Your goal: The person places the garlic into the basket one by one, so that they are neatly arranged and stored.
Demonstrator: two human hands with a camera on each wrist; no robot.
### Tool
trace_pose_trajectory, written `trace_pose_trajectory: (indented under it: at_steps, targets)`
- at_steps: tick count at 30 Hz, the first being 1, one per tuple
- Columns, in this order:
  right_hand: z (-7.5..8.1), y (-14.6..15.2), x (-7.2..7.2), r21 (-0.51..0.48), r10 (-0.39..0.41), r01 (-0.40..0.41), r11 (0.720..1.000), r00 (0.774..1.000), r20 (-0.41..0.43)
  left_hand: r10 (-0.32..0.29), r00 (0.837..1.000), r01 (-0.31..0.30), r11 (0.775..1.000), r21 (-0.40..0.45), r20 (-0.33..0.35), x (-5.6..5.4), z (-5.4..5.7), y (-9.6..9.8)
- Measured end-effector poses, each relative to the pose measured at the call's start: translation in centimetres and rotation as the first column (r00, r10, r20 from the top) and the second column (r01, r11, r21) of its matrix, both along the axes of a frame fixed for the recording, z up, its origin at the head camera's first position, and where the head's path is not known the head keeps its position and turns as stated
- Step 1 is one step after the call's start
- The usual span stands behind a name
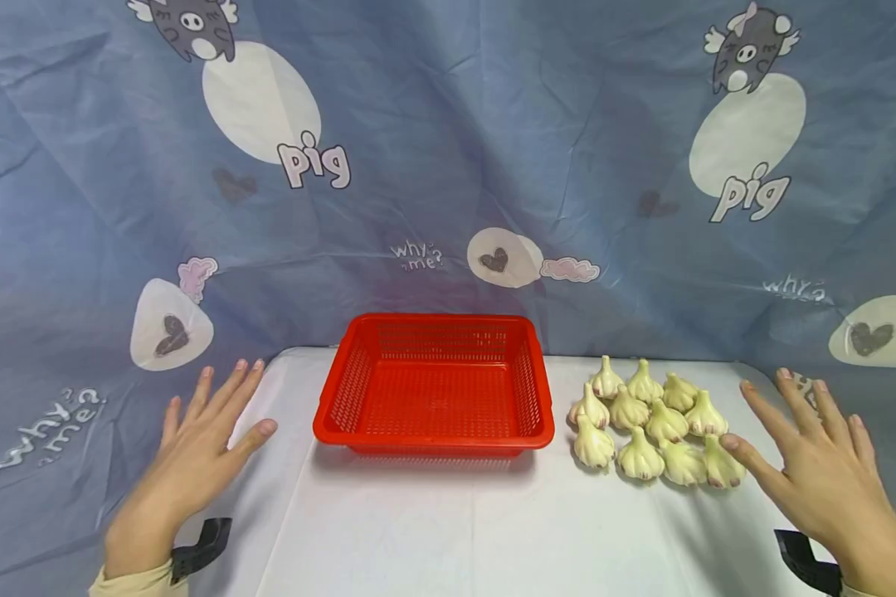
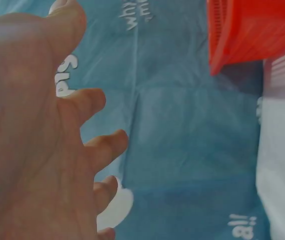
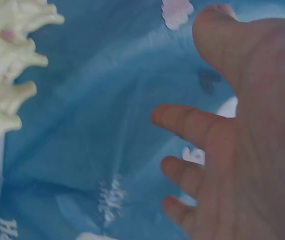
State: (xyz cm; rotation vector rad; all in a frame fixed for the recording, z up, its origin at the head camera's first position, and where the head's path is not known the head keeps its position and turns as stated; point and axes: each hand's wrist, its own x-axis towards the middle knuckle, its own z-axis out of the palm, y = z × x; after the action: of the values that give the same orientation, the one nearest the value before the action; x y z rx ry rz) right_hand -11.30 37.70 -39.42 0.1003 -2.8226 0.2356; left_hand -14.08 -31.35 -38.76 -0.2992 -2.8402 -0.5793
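A red plastic basket point(image 1: 433, 442) with perforated sides stands at the back middle of the white table, and nothing lies inside it. To its right, several garlic bulbs point(image 1: 640, 456) sit in rough rows, stems mostly pointing away. My left hand point(image 1: 194, 464) hovers left of the basket with its fingers spread, holding nothing. My right hand point(image 1: 821, 464) hovers just right of the garlic, fingers spread too and apart from the bulbs. The left wrist view catches a corner of the basket point(image 2: 252, 35); the right wrist view catches some garlic bulbs point(image 3: 2, 65) at its left edge.
The white table point(image 1: 470, 531) stretches in front of the basket and garlic. Behind it hangs a blue cloth point(image 1: 433, 166) printed with pigs and lettering, which also shows at both sides. A black strap point(image 1: 203, 547) goes round the left wrist, another point(image 1: 806, 562) round the right.
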Motion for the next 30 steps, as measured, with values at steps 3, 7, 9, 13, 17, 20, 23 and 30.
trace_pose_trajectory:
  at_steps: [3, 7, 9, 13, 17, 20, 23, 30]
  targets:
    - [-0.5, -0.7, -0.6, 0.008, 0.066, -0.066, 0.998, 0.996, -0.056, -0.019, 1.0, 0.019, 1.0, 0.007, 0.001, -0.4, -0.4, 0.6]
    - [-1.5, -2.1, -1.8, -0.005, 0.169, -0.172, 0.985, 0.973, -0.16, -0.054, 0.998, 0.054, 0.998, 0.02, 0.019, -1.0, -1.0, 1.6]
    - [-2.1, -3.0, -2.4, -0.012, 0.225, -0.233, 0.972, 0.952, -0.208, -0.071, 0.997, 0.07, 0.997, 0.025, 0.032, -1.2, -1.3, 2.2]
    - [-3.7, -5.1, -3.5, -0.027, 0.305, -0.323, 0.946, 0.914, -0.267, -0.099, 0.995, 0.099, 0.995, 0.028, 0.028, -1.5, -2.1, 3.3]
    - [-5.2, -7.2, -4.2, -0.054, 0.34, -0.372, 0.927, 0.891, -0.302, -0.101, 0.994, 0.1, 0.995, 0.029, 0.038, -1.9, -2.7, 4.3]
    - [-6.4, -8.3, -4.6, -0.07, 0.349, -0.387, 0.919, 0.885, -0.306, -0.097, 0.994, 0.097, 0.995, 0.016, 0.049, -2.2, -3.2, 5.0]
    - [-7.5, -8.8, -4.8, -0.062, 0.358, -0.393, 0.917, 0.883, -0.303, -0.097, 0.995, 0.097, 0.995, -0.009, 0.029, -2.4, -3.5, 5.4]
    - [-9.5, -9.1, -5.5, -0.019, 0.373, -0.399, 0.917, 0.871, -0.319, -0.103, 0.994, 0.101, 0.994, -0.032, -0.041, -2.8, -4.0, 5.5]
